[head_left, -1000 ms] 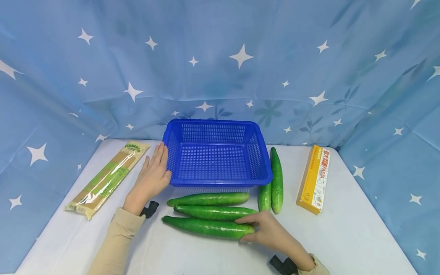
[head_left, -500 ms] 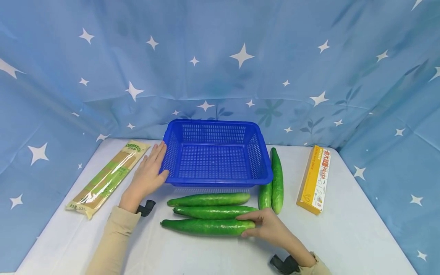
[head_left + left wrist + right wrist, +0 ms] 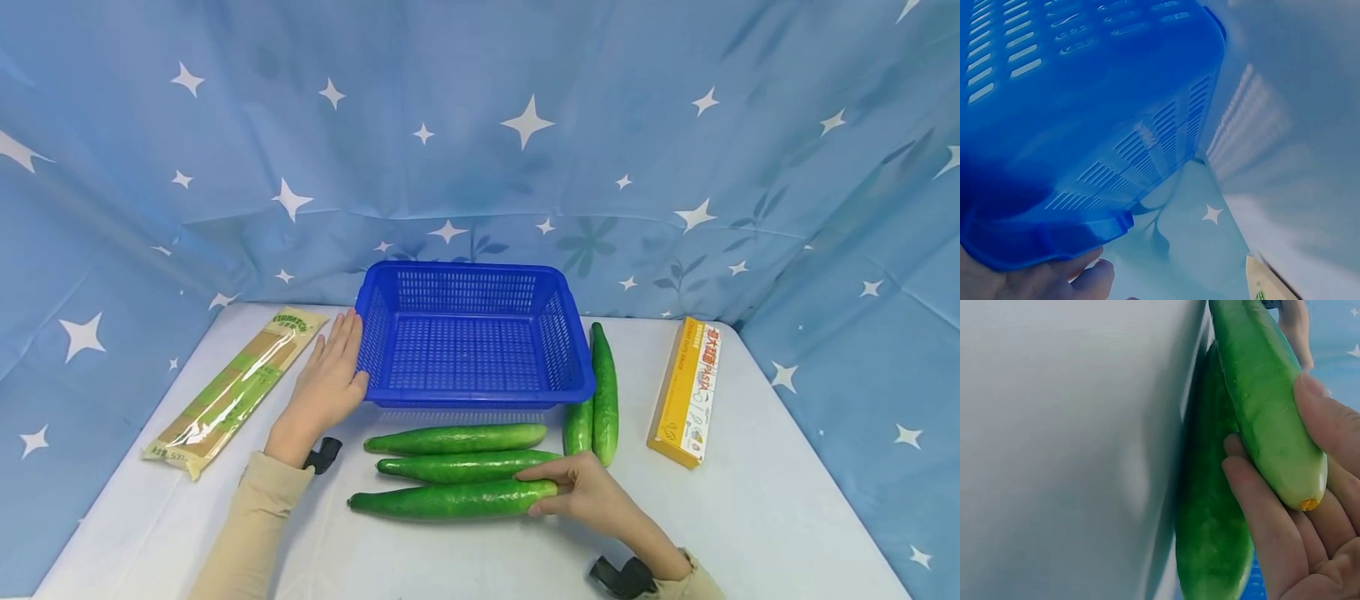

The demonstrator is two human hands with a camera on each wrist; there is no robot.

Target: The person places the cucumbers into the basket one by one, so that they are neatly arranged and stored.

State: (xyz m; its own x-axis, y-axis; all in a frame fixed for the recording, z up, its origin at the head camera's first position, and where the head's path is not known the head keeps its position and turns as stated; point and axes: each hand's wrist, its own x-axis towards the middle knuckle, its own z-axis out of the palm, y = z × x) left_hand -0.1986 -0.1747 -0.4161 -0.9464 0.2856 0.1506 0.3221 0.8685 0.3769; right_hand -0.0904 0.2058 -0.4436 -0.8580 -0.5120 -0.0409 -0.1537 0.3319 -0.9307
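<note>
My right hand (image 3: 588,496) pinches the right end of the nearest cucumber (image 3: 442,500) between thumb and fingers. In the right wrist view this cucumber (image 3: 1266,394) slants between them, above another cucumber (image 3: 1207,487). Two more cucumbers, a middle one (image 3: 465,467) and a far one (image 3: 453,438), lie roughly parallel beyond it. With fingers extended, my left hand (image 3: 326,383) rests against the left side of a blue plastic basket (image 3: 472,396). The left wrist view shows fingers (image 3: 1094,278) under the basket's rim (image 3: 1085,237).
Two cucumbers (image 3: 605,396) lie lengthwise right of the basket, one partly under its rim. A yellow pasta box (image 3: 686,392) is farther right. On the left lies a packet of noodles (image 3: 240,387). A blue star-patterned curtain (image 3: 480,133) surrounds the white table (image 3: 420,567).
The held cucumber's left end has swung toward me and slightly left, widening its gap from the middle cucumber. My left hand shifted slightly left and down along the basket's side.
</note>
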